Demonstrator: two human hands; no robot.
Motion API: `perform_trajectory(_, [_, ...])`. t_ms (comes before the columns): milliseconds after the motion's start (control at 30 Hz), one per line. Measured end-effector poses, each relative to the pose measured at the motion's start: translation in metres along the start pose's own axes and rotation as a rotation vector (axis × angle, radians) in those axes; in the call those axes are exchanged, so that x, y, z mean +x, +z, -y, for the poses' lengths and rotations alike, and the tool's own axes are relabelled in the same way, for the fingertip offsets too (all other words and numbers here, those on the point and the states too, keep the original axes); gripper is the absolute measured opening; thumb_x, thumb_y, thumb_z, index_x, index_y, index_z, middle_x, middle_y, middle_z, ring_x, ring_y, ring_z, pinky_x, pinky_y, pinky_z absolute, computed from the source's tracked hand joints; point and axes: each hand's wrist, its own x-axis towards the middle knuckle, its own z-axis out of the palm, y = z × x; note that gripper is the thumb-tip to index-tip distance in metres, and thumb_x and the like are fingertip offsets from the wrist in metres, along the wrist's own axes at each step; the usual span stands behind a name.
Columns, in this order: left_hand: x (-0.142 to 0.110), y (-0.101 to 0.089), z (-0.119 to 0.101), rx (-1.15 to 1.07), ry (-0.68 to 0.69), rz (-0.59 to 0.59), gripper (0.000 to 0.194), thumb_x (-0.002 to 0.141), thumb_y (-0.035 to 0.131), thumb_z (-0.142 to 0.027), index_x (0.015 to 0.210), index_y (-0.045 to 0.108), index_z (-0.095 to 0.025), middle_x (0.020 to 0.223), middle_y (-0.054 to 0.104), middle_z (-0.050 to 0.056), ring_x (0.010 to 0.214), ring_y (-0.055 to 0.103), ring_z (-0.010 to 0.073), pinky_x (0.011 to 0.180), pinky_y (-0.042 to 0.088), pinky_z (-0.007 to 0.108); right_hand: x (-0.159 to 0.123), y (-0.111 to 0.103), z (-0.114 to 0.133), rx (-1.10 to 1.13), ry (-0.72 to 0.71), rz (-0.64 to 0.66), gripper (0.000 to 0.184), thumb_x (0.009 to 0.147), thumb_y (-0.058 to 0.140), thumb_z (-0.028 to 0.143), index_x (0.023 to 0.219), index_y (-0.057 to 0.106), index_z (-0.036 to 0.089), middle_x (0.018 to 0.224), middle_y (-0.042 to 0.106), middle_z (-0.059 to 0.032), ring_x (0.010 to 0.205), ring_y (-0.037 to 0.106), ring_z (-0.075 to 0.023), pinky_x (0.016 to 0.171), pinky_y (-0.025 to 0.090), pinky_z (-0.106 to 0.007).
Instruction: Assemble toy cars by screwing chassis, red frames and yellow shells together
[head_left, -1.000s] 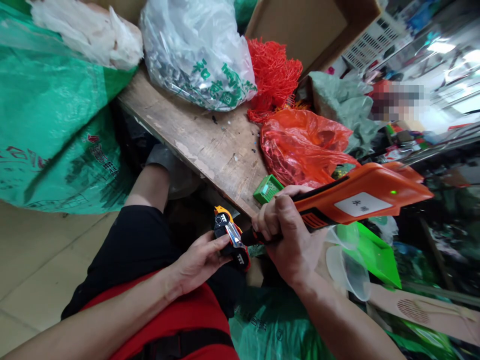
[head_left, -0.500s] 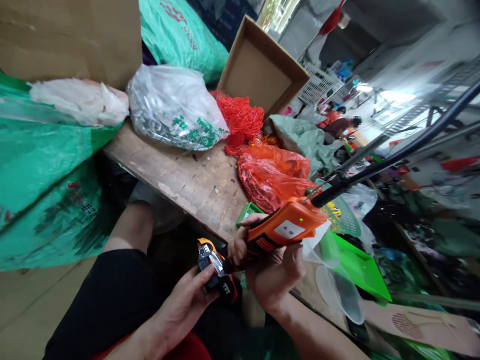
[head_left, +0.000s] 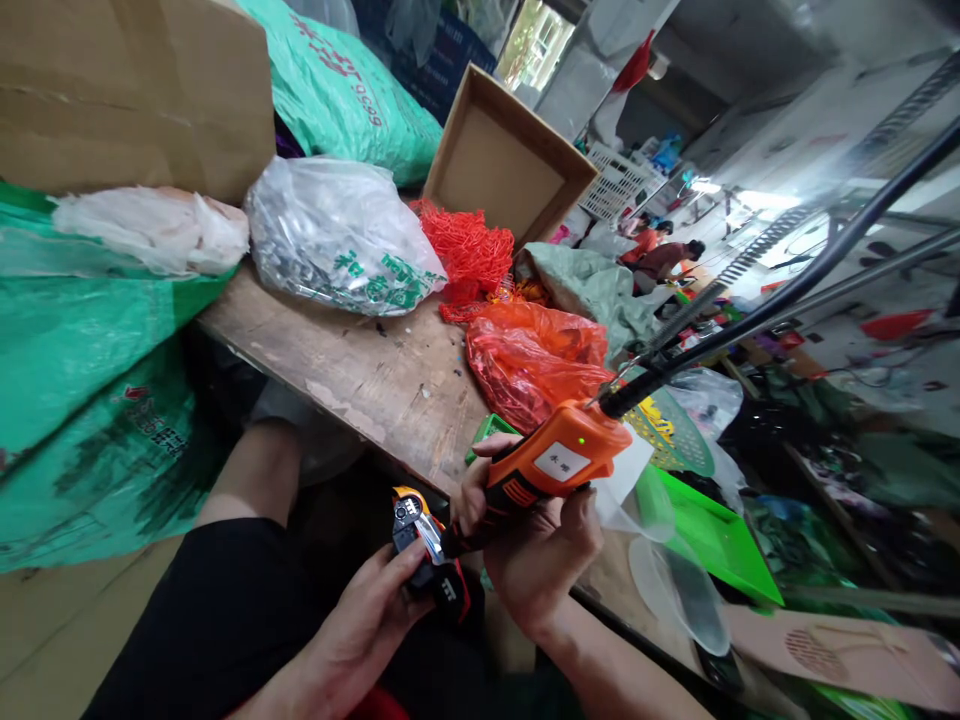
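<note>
Head view: the left hand [head_left: 373, 600] curls its fingers around the yellow-and-black cutter head [head_left: 424, 550], with a shiny blade showing above them. The right hand [head_left: 536, 560] wraps the black grip of an orange pole pruner [head_left: 559, 462], a little apart from the left hand, and its fingers close over the top of the grip. Neither hand is spread. Whether a finger presses a trigger is hidden.

The pruner's long axis lies across the person's front, running from lower left to upper right. Its head end points toward the left hand, which is nearest the blade, while the right hand sits on the body. The black pole [head_left: 750, 300] runs up and away to the right, past the edge of the view.

Beyond the hands is a wooden bench [head_left: 352, 390], holding a clear bag [head_left: 337, 240] of dark scraps, red netting [head_left: 465, 255], an orange bag [head_left: 532, 365] and a small green box [head_left: 487, 435]. To the right are a green dustpan [head_left: 712, 540] and a clear plastic cup [head_left: 675, 590]. Green sacks [head_left: 82, 400] lie to the left, and two people [head_left: 660, 258] stand far off.
</note>
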Motion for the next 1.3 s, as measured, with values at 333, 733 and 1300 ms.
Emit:
perform_trajectory(333, [-0.004, 0.000, 0.004, 0.015, 0.010, 0.046, 0.022, 0.088, 0.076, -0.029, 0.104, 0.078, -0.015, 0.106, 0.077, 0.010, 0.095, 0.068, 0.0195, 0.084, 0.060, 0.032, 0.000, -0.001, 0.000, -0.088, -0.050, -0.046, 0.078, 0.072, 0.045, 0.094, 0.084, 0.067, 0.019, 0.047, 0.050, 0.0039, 0.037, 0.041, -0.0118, 0.039, 0.037, -0.024])
perform_trajectory(733, [-0.006, 0.002, 0.009, 0.091, 0.088, 0.025, 0.030, 0.086, 0.077, -0.033, 0.111, 0.073, -0.016, 0.111, 0.074, 0.010, 0.103, 0.067, 0.0238, 0.088, 0.057, 0.037, -0.004, -0.009, -0.003, -0.192, -0.055, 0.004, 0.026, 0.087, 0.076, 0.038, 0.091, 0.056, 0.022, 0.052, 0.048, 0.0100, 0.040, 0.043, -0.0073, 0.039, 0.041, -0.020])
perform_trajectory(1300, [-0.007, -0.001, 0.016, 0.207, 0.218, -0.049, 0.049, 0.074, 0.087, -0.040, 0.110, 0.066, -0.015, 0.113, 0.074, 0.014, 0.106, 0.069, 0.0304, 0.092, 0.055, 0.044, -0.007, -0.005, 0.005, -0.268, -0.066, -0.013, 0.022, 0.089, 0.075, 0.036, 0.095, 0.058, 0.023, 0.048, 0.046, 0.0124, 0.036, 0.041, -0.0061, 0.038, 0.041, -0.019])
